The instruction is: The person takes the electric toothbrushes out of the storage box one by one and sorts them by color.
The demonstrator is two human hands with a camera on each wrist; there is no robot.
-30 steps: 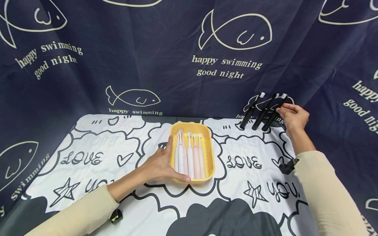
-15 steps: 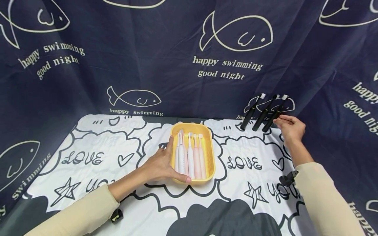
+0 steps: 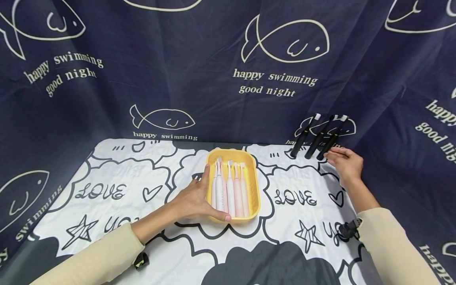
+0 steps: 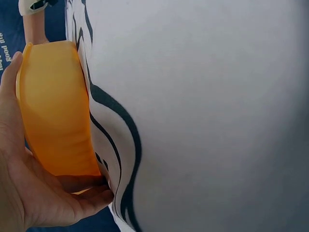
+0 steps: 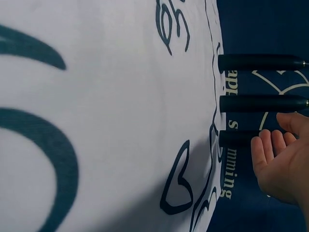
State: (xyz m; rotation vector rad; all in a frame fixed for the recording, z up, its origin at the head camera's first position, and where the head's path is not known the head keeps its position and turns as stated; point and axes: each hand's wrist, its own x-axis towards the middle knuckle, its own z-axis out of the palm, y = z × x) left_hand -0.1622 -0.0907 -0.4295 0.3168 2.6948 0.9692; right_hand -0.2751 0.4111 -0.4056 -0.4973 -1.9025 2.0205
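My left hand (image 3: 194, 199) holds the near left corner of a yellow plastic basket (image 3: 252, 182), thumb along the near rim and fingers on the left side. White electric toothbrushes (image 3: 229, 194) and pink electric toothbrushes (image 3: 237, 196) lie side by side in it, heads toward the far end. Three black electric toothbrushes (image 3: 301, 140) stand upright at the back right. By the lower handle of the rightmost black toothbrush (image 5: 236, 138) is my right hand (image 3: 344, 164), with loosely bent fingers; the right wrist view shows thumb and fingers apart. Whether it touches the handle, I cannot tell.
A white cloth with black drawings (image 3: 107, 190) covers the table. Behind the table's back edge and at both sides hangs a dark blue fish-print curtain (image 3: 199, 59), close behind the standing toothbrushes.
My right hand has moved down from near the head of the rightmost black toothbrush to its lower handle. The black toothbrushes stay standing. My left hand and the basket have not moved.
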